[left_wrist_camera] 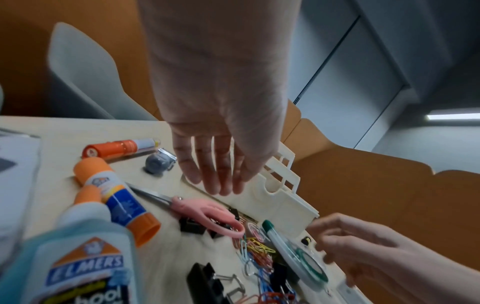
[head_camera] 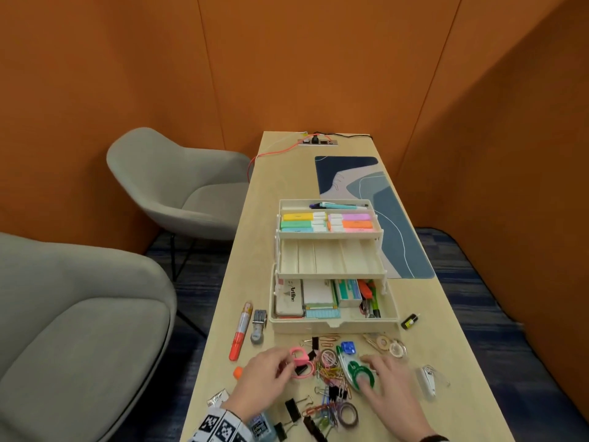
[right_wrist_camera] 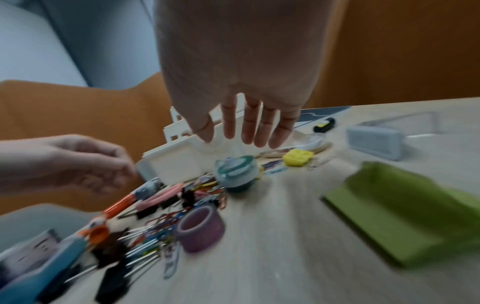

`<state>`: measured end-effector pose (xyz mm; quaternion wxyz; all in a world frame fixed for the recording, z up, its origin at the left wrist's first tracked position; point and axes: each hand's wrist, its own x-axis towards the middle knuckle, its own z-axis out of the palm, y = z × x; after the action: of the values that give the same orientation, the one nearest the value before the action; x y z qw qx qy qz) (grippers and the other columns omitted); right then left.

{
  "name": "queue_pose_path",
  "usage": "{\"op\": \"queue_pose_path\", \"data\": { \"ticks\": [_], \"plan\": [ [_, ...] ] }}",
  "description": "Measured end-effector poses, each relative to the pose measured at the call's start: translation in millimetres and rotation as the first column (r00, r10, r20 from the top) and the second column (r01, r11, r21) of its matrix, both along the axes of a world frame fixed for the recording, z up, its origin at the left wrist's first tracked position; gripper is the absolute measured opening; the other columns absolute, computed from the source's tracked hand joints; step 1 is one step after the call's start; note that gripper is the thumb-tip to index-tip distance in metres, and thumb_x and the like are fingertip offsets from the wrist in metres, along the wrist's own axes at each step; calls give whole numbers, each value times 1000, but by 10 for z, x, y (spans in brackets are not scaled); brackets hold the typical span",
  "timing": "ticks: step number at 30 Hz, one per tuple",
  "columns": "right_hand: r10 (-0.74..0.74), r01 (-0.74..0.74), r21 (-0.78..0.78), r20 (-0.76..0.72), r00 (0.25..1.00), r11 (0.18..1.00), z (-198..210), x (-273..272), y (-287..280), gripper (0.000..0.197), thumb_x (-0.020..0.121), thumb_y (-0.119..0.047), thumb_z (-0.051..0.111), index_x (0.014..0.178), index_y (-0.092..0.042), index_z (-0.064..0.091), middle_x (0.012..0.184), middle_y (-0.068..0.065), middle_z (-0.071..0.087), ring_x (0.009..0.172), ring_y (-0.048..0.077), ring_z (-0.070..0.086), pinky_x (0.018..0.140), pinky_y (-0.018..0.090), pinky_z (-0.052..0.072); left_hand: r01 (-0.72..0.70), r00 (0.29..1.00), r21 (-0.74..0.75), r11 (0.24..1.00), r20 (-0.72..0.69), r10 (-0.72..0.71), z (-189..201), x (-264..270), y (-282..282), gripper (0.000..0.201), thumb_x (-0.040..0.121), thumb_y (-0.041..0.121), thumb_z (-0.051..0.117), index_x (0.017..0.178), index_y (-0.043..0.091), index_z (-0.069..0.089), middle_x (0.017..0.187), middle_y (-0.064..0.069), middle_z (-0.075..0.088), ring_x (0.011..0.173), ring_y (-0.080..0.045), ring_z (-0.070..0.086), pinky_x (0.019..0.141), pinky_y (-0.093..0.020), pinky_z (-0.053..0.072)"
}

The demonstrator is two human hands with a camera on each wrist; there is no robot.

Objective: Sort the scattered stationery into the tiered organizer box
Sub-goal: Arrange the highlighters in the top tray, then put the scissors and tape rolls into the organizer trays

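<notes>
1. both hands hover bare over the near clutter: left hand (head_camera: 264, 371) with fingers loosely bent above the pink scissors (head_camera: 301, 365), right hand (head_camera: 387, 382) spread flat by the green tape dispenser (head_camera: 358, 373).
2. risk: a hasty grab could drag paper clips (head_camera: 328, 374) along, since they tangle round the scissors.
3. the scissors' long axis runs left to right; the blades point left.
4. the organizer box (head_camera: 333, 323) sits just beyond on the counter (head_camera: 242, 244), middle tier vacant.
</notes>
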<state>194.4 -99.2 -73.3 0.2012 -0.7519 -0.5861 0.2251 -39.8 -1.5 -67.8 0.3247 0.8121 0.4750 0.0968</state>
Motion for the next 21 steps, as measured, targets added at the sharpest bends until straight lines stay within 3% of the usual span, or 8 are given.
{"op": "queue_pose_path", "data": {
  "ticks": [3,8,14,18,21],
  "plan": [
    [80,-68,-92,135,988,993,-75,-162,108,49,84,-54,54,128,-37,38,120,-14,41,111,5,38,97,23,38,38,999,-16,999,-17,-38,22,55,-18,16,97,34,47,92,25,61,93,17,55,83,1,52,68,-11,37],
    [78,-49,-131,223,972,990,-97,-168,182,47,86,-34,58,128,-27,38,120,-3,43,110,14,43,93,25,41,56,998,1,998,-42,-56,49,69,-24,18,97,31,48,95,21,62,93,14,55,80,-1,53,68,-12,39],
    [56,-61,-107,-43,997,992,50,-45,43,45,83,-33,58,122,-27,39,118,-8,37,107,6,44,93,20,41,80,994,-3,997,-73,-80,80,61,-2,17,96,30,49,96,20,63,95,12,58,85,-5,57,72,-14,45],
    [-35,24,-108,-102,994,994,127,117,-150,41,83,-30,58,120,-28,41,117,-8,39,103,4,44,84,18,38,85,993,3,996,-85,-84,72,100,11,14,96,29,49,93,22,61,93,12,56,81,-3,55,63,-12,38],
    [-116,103,-101,-135,984,990,157,227,-235,39,83,-26,59,118,-29,44,109,-10,41,100,4,45,82,19,35,90,993,6,996,-84,-89,55,146,0,12,96,28,49,91,24,59,94,12,55,84,-4,55,64,-12,37]
  ]
}}
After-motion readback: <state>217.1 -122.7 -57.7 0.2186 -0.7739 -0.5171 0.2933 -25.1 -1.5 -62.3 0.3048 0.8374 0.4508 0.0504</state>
